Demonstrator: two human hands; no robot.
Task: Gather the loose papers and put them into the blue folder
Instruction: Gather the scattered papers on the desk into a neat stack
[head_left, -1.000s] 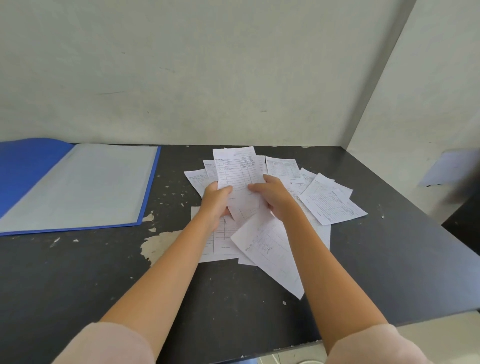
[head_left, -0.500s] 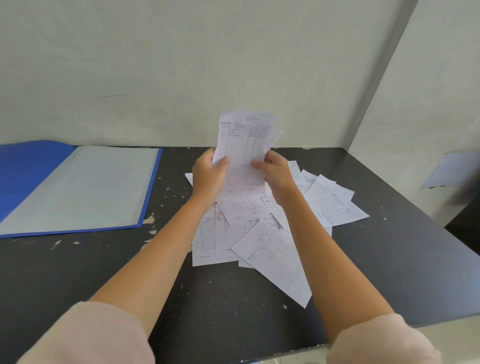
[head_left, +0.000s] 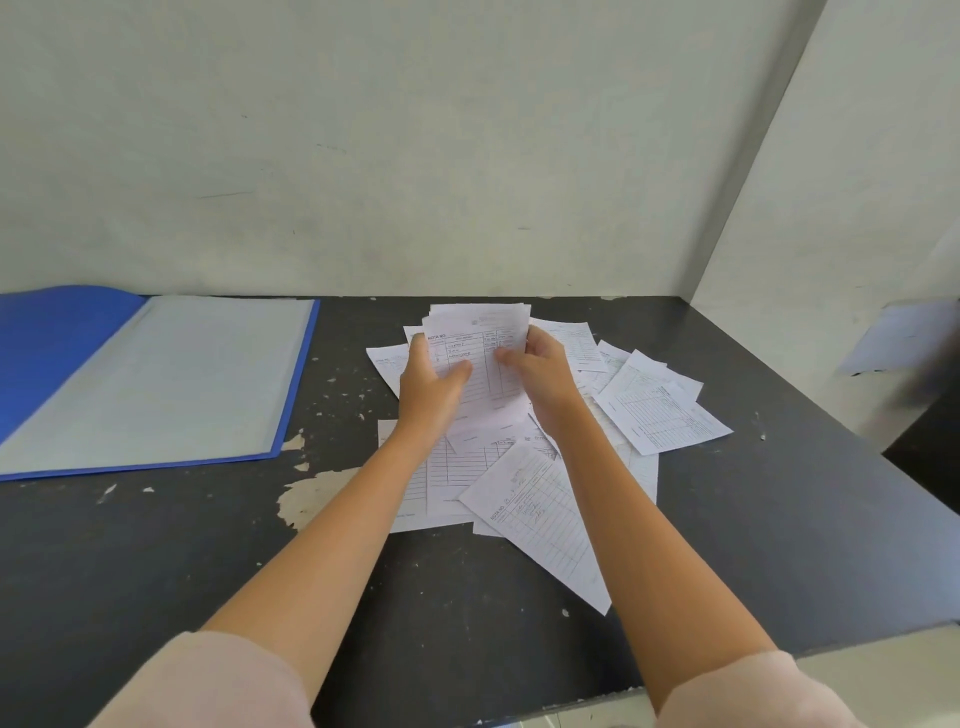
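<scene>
Both of my hands share one grip on a small sheaf of forms (head_left: 480, 358): my left hand (head_left: 428, 387) pinches its left edge with the thumb across the front, and my right hand (head_left: 540, 374) closes on the right edge the same way. I hold the sheaf above the loose papers (head_left: 540, 514), which lie fanned and overlapping on the dark worktop (head_left: 156, 571), some reaching off to my right near the side wall (head_left: 857, 182). The blue folder (head_left: 156, 374) lies open and flat at the far left of the worktop, well apart from the pile, its pale inner sheet facing up. Chipped patches mark the worktop between folder and papers.
</scene>
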